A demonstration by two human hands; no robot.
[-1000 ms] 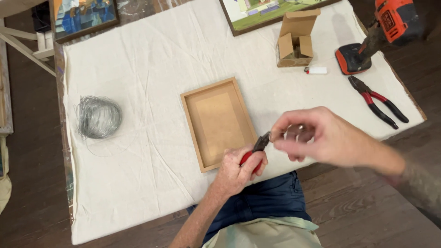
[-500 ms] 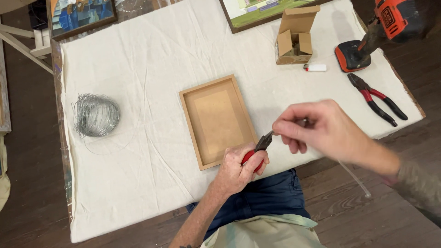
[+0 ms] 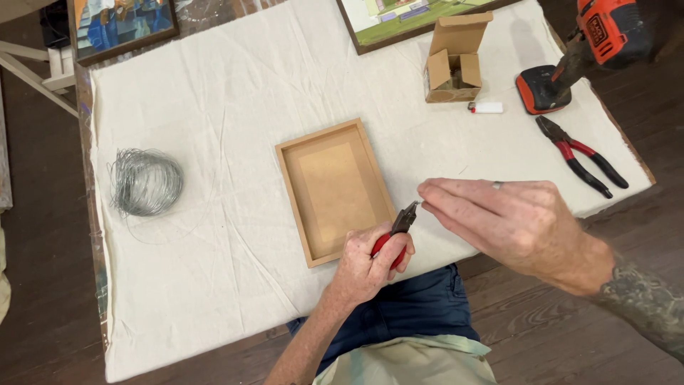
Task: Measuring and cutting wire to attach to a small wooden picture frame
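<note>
My left hand (image 3: 367, 265) grips red-handled pliers (image 3: 399, 224) at the near edge of the cloth-covered table, jaws pointing up and to the right. My right hand (image 3: 509, 217) reaches in from the right, fingers stretched out and pinched together right at the jaw tips on a short thin wire that is barely visible. A shallow wooden picture frame (image 3: 293, 199) lies back side up just left of both hands. A loose coil of grey wire (image 3: 146, 182) rests far to the left.
A white cloth (image 3: 214, 285) covers the table. At the back right stand an open cardboard box (image 3: 456, 57), a white lighter (image 3: 486, 108), an orange and black cordless drill (image 3: 605, 32) and a second pair of red pliers (image 3: 581, 155). Framed paintings (image 3: 121, 25) lie along the far edge.
My right hand has moved from a curled grip to flat, extended fingers meeting the pliers' tip. The trailing wire seen below it half a second ago no longer shows. My left hand has stayed in place.
</note>
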